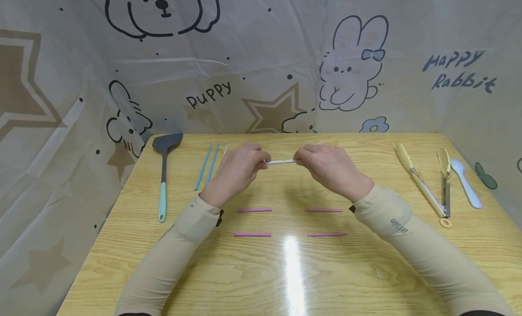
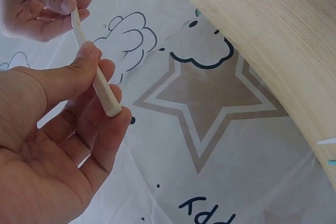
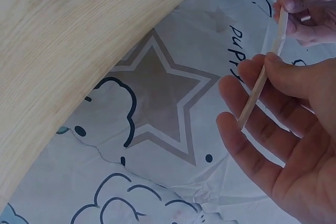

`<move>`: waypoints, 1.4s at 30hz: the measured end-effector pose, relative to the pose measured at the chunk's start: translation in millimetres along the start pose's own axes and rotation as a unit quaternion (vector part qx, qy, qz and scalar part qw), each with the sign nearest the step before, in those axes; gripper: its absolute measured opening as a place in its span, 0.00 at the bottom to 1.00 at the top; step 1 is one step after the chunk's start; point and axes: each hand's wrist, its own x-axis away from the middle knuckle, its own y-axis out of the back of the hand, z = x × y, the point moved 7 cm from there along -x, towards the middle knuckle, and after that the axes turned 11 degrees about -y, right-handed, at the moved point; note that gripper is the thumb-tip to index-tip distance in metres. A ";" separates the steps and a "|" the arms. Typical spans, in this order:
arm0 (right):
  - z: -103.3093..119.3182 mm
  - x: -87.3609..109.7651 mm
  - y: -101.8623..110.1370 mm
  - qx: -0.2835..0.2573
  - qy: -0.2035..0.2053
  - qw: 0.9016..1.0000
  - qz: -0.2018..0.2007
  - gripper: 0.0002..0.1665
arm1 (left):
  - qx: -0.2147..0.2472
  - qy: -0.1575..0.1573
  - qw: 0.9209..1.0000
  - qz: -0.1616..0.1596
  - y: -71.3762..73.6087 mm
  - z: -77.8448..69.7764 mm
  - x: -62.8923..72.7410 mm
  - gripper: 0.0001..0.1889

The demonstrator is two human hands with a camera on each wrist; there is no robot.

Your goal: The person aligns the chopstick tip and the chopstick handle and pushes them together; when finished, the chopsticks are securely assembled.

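Observation:
A thin white stick (image 1: 281, 162) is held up over the far half of the table, one end in each hand. My left hand (image 1: 244, 167) pinches its left end between thumb and fingers. The right hand (image 1: 328, 167) pinches the other end the same way. In the left wrist view the white stick (image 2: 106, 94) has flat sides and a slight kink between the hands. The right wrist view also shows the stick (image 3: 255, 95) bent a little there. Below the hands lie short pink sticks, a left pair (image 1: 254, 210) and a right pair (image 1: 324, 210).
Left of the left hand lie two long blue sticks (image 1: 203, 167) and another white stick (image 1: 225, 149), partly hidden by that hand. A spatula (image 1: 164, 171) is at the table's left. On the right are metal tongs (image 1: 426, 189) and a pale blue spoon (image 1: 465, 182). Printed cloth (image 1: 261, 71) hangs behind.

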 end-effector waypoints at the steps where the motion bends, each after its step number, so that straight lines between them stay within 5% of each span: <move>1: 0.4 0.0 0.2 0.001 0.000 1.000 0.000 0.03 | -0.001 -0.001 1.000 0.000 0.1 -0.2 0.1 0.05; 26: 5.5 2.1 2.8 0.010 -0.009 1.000 -0.001 0.02 | -0.020 -0.023 0.999 -0.015 0.6 -9.2 -3.9 0.04; 42: 10.3 3.2 6.8 0.001 -0.011 0.998 -0.063 0.03 | -0.008 -0.062 0.997 -0.055 3.5 -13.8 -2.0 0.06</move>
